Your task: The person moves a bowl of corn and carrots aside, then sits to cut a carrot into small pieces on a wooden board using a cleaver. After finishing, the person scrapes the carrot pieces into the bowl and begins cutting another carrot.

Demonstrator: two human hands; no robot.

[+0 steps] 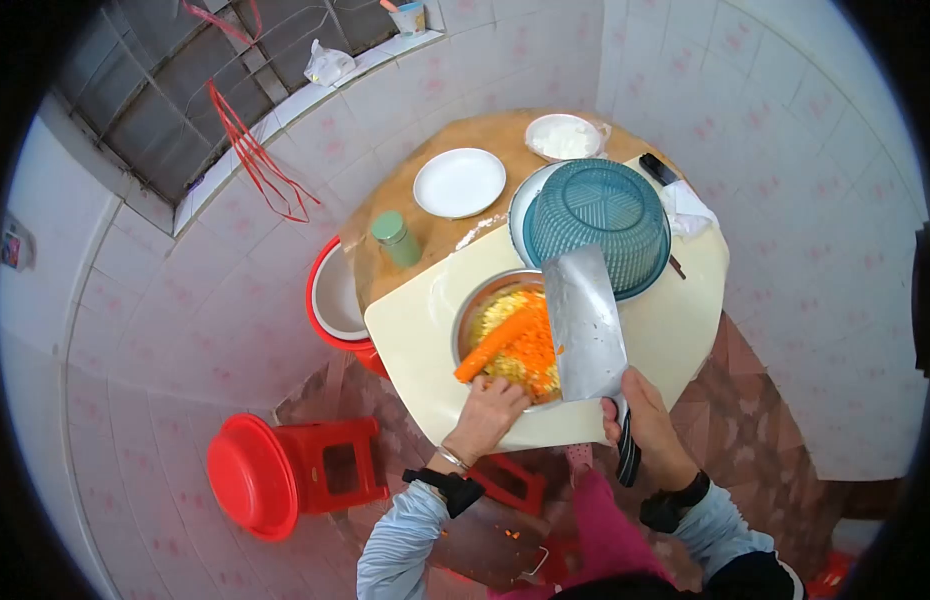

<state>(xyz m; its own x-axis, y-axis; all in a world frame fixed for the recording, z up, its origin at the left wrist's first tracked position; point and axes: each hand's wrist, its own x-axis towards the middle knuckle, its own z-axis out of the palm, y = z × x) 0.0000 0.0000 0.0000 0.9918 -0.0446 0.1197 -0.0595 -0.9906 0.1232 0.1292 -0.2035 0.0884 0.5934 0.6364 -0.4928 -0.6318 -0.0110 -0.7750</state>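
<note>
Cleaver (pixel 590 330): one, its handle wrapped by the fingers of the right hand (pixel 653 430); blade points away from the person, long axis leaning slightly left.
Left hand (pixel 492 408): fingers curled at the near rim of the bowl (pixel 457 335); whether they grip anything, I cannot tell.
Carrot (pixel 503 342): one long piece, in the bowl just beyond the left fingers; long axis slants from near left to far right.
Bowl contents: yellow bits (pixel 490 316) and orange bits (pixel 530 355), too many to count.
Basket (pixel 600 215): one, teal, upside down, beyond the right fingers.
Obstruction: the blade hides the bowl's right side.
Farther past the left fingers: one white plate (pixel 460 183), one green jar (pixel 396 240).
Left of the left fingers, lower: one red stool (pixel 330 462), one red basin (pixel 250 478).
</note>
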